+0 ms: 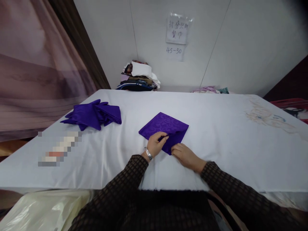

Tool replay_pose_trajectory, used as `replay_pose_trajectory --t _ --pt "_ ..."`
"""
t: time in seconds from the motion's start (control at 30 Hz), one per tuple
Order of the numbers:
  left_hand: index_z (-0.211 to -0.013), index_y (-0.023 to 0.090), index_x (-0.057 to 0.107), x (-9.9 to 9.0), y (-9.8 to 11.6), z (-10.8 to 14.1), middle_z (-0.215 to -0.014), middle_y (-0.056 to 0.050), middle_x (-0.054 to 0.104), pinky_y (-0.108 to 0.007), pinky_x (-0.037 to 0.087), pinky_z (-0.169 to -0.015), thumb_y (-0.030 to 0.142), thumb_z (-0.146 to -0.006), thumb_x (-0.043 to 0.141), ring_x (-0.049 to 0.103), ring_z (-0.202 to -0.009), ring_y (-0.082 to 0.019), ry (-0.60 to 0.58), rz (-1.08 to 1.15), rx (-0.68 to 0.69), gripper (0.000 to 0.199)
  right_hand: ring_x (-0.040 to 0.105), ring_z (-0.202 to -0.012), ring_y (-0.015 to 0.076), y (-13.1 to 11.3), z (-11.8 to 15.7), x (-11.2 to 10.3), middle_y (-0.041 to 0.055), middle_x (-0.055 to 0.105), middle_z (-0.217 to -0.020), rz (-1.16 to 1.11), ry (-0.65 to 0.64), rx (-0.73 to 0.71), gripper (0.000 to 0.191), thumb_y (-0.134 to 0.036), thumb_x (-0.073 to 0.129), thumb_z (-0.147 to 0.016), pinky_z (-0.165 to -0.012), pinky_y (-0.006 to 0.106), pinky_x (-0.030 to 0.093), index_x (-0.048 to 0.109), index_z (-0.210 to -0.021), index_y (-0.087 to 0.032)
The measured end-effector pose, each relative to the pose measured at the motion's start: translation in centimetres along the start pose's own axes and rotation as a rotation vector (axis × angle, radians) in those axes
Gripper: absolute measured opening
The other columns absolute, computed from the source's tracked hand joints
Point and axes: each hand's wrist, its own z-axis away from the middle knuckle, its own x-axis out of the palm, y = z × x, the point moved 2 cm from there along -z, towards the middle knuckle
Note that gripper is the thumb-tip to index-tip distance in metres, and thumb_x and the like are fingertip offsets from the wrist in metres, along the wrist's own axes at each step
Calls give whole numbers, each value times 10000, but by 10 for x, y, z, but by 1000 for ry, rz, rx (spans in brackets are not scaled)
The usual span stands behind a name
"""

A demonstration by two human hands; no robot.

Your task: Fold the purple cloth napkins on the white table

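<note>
A purple patterned cloth napkin, folded to a diamond shape, lies on the white-covered table in front of me. My left hand pinches a layer of it near the middle, thumb and fingers closed, and that layer is slightly raised. At the napkin's near corner, my right hand has its fingers curled on the cloth edge; its fingertips are partly hidden. Farther left rests a loose heap of purple napkins, folded with pointed corners.
The white tablecloth has embroidery at the right. A blurred-out flat object lies at the left. Behind the table stands a stack of folded clothes; paper signs hang on the wall. A plastic bag sits below the left front edge.
</note>
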Motion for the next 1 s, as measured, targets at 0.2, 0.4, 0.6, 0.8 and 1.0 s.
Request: replay_pose_trajectory --t 0.2,0.4,0.6,0.8,1.0 --pt "-818 209 664 -2 5 -3 -833 -27 695 -278 492 -738 233 -800 605 628 -783 -150 -4 11 48 66 523 -903 186 1 -10 -25 73 602 -987 -146 161 87 141 -138 393 -916 -796 348 434 515 -889 -205" --pt "-794 212 671 -3 16 -9 -811 -14 701 -284 483 -738 196 -770 619 634 -780 -158 -91 -39 50 59 500 -877 209 1 -32 -41 87 601 -947 57 237 45 168 -123 377 -912 -772 375 391 517 -852 -192" --pt "-802 193 663 -8 24 -16 -785 2 692 -262 472 -704 219 -785 585 624 -739 -146 -141 -44 -50 83 499 -895 212 4 -45 -47 87 593 -943 88 327 62 162 -134 382 -914 -767 366 395 528 -864 -183" --pt "-814 180 659 -10 29 -25 -789 -10 686 -264 466 -701 244 -804 550 616 -738 -151 -174 -7 -70 127 499 -1050 226 10 -56 -56 118 583 -1097 55 380 32 159 -129 381 -910 -857 397 410 529 -897 -187" --pt "-837 173 653 -9 32 -29 -811 -19 679 -267 458 -713 302 -812 571 604 -759 -153 -221 54 -56 155 491 -1126 223 15 -63 -61 132 557 -1199 -25 400 41 168 -147 370 -916 -908 428 413 529 -898 -198"
